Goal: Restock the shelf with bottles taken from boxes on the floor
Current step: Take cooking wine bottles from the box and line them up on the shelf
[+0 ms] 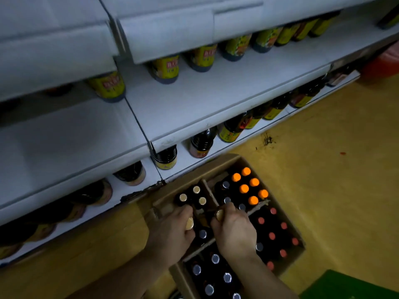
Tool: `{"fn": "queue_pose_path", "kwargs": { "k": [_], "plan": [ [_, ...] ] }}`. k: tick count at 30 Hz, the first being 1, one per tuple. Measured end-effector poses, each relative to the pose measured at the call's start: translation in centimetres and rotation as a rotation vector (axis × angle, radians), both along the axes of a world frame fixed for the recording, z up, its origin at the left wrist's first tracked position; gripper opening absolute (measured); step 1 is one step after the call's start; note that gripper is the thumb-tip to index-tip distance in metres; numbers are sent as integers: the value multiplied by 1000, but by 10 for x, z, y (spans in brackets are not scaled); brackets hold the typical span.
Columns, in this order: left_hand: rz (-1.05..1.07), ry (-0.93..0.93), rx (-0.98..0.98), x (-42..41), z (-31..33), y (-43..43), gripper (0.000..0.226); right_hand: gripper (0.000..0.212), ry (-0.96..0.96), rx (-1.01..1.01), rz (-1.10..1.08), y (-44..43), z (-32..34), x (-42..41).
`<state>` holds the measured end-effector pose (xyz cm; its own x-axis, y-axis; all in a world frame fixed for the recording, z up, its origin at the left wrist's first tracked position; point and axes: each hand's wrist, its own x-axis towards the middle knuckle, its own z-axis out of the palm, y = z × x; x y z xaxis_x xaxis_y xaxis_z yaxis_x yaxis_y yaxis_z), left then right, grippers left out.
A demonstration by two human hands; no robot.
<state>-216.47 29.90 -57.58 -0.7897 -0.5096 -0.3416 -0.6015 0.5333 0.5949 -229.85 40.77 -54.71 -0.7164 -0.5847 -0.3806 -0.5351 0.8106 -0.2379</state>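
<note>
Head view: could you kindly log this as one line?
left hand: grips gold-cap bottle | right hand: grips second gold-cap bottle | box: open

Dim, bluish light; upper shelves (194,98) smeared with motion blur, wide-angle bending at the edges.

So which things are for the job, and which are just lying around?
For the job: left hand, right hand, left gold-capped bottle, right gold-capped bottle, cardboard box, white shelf.
Just lying about: green object, red object, dark floor scraps.
</note>
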Motion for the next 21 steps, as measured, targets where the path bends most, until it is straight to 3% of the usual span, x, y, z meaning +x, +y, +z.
{"fn": "queue_pose_path", "kwargs": {
  "k": [14,21],
  "plan": [
    [31,83,-37,19,246,10,22,23,-5,-189,-58,10,246,5],
    [79,159,-150,20,381,10,20,30,52,-275,-74,11,377,4]
  ]
}}
